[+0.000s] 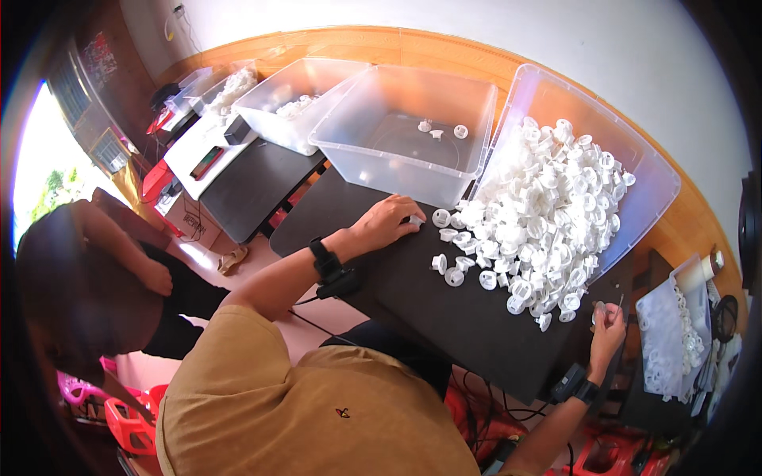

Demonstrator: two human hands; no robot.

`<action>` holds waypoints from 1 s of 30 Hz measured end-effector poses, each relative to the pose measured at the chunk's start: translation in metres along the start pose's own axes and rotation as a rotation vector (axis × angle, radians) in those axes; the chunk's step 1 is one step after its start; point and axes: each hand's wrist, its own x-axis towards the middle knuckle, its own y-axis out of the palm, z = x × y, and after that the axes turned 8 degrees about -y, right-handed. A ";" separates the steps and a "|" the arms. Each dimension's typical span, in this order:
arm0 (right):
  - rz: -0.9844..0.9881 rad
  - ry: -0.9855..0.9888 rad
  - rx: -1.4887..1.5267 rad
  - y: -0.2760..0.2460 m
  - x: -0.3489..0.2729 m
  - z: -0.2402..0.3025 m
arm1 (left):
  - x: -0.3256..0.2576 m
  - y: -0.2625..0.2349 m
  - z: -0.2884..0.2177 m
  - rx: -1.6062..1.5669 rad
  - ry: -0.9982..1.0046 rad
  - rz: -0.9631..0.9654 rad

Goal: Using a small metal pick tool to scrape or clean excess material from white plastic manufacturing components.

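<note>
On the dark table, my left hand closes its fingertips on a small white plastic part, which they partly hide. Over the table's right side, my right hand pinches a small pale piece; its exact kind is too small to make out. A thin dark tip sticks up beside those fingers. Between my hands spreads a large heap of white round plastic parts, spilling from a tilted clear bin. Several loose parts lie at the heap's near left edge.
A clear plastic bin with a few white parts stands beyond my left hand. Further left are another bin and a second dark table. A container of white pieces sits far right. Another person is at left, near red stools.
</note>
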 end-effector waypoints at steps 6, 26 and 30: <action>-0.203 -0.083 0.085 -0.008 0.003 -0.020 | 0.004 -0.025 -0.015 -0.214 -0.056 0.092; -0.180 -0.080 0.675 -0.040 0.050 0.136 | -0.043 -0.119 0.018 -0.515 -0.427 -0.364; 0.033 -0.078 0.658 0.008 0.043 0.141 | -0.027 -0.121 0.038 -0.343 -0.400 -0.299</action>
